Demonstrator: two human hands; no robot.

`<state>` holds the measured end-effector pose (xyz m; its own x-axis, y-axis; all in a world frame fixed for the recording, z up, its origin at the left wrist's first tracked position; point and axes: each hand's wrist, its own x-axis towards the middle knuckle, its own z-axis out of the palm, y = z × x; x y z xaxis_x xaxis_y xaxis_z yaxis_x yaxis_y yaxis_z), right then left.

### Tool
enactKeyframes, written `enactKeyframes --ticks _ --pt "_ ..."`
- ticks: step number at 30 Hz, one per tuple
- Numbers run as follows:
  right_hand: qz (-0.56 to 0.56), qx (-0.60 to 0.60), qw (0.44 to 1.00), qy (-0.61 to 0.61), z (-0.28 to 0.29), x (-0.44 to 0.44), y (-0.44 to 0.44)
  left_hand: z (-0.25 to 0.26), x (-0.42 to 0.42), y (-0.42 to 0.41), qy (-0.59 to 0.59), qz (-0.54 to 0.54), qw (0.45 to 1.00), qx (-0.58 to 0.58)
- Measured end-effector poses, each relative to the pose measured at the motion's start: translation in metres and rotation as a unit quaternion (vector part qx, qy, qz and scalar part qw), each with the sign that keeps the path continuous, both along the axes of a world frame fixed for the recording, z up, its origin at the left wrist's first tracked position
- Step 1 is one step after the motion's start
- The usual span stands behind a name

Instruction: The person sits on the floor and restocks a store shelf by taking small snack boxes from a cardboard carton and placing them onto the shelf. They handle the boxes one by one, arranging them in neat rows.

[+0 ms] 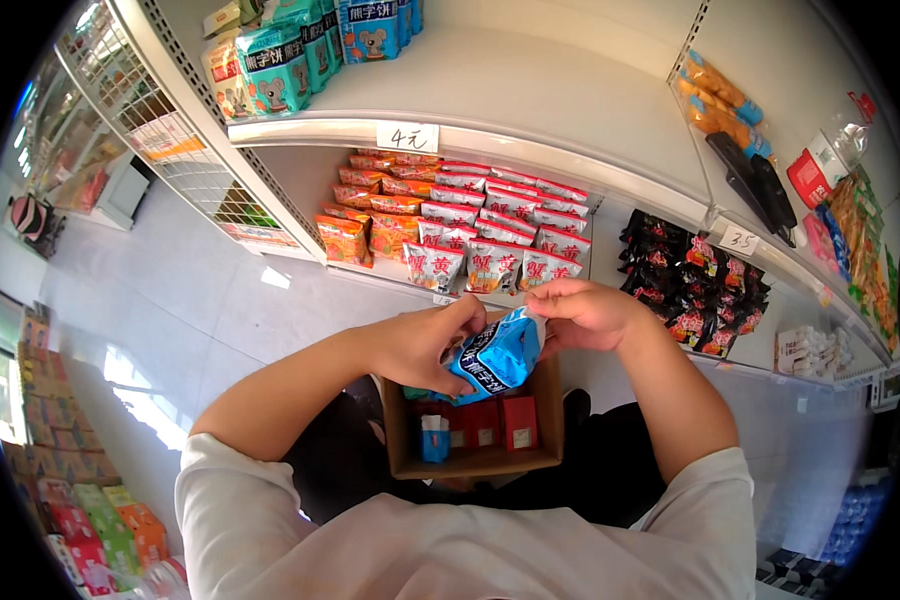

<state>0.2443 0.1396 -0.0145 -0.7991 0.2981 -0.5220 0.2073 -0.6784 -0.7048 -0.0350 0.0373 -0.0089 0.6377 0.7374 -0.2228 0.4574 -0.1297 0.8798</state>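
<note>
A blue snack packet [497,355] is held tilted above an open cardboard box [480,471]. My left hand [425,341] wraps around its side and lower end. At its other end, the fingers of my right hand [581,313] pinch the pale edge. Inside the box lie several red packs [520,424] and a smaller-looking blue and white packet [435,439]; a bit of something teal shows under my left hand. The box stands between my knees, and part of its inside is hidden by the held packet and my hands.
Teal packets [274,71] and blue packets [371,30] stand on the upper shelf [525,90]. Below are orange bags [395,236], white and red bags [493,266] and black bags [701,277]. A black object [750,184] lies on the right shelf. A wire mesh rack stands at left.
</note>
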Motion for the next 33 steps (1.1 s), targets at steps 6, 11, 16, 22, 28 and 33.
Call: enactKeyframes --ticks 6,11,16,22,28,33 --pt "-0.089 -0.013 0.994 0.065 0.006 0.001 0.002 0.012 -0.005 0.003 -0.130 0.067 0.982 -0.117" --pt "-0.140 0.070 0.988 -0.001 0.004 0.000 0.002 0.066 -0.038 0.010 -0.218 0.239 0.946 -0.009" --pt "-0.002 0.199 0.976 -0.093 -0.007 -0.007 -0.002 0.119 -0.060 0.077 -0.207 0.417 0.842 0.271" --pt "0.172 0.438 0.869 -0.155 -0.025 -0.012 -0.008 0.144 -0.096 0.195 0.207 0.541 0.678 0.453" --pt "0.315 0.530 0.758 -0.215 -0.038 -0.010 -0.012 0.123 -0.095 0.244 0.265 0.605 0.644 0.385" --pt "0.360 0.540 0.719 -0.248 -0.037 -0.010 -0.013 0.127 -0.084 0.243 0.352 0.616 0.600 0.371"
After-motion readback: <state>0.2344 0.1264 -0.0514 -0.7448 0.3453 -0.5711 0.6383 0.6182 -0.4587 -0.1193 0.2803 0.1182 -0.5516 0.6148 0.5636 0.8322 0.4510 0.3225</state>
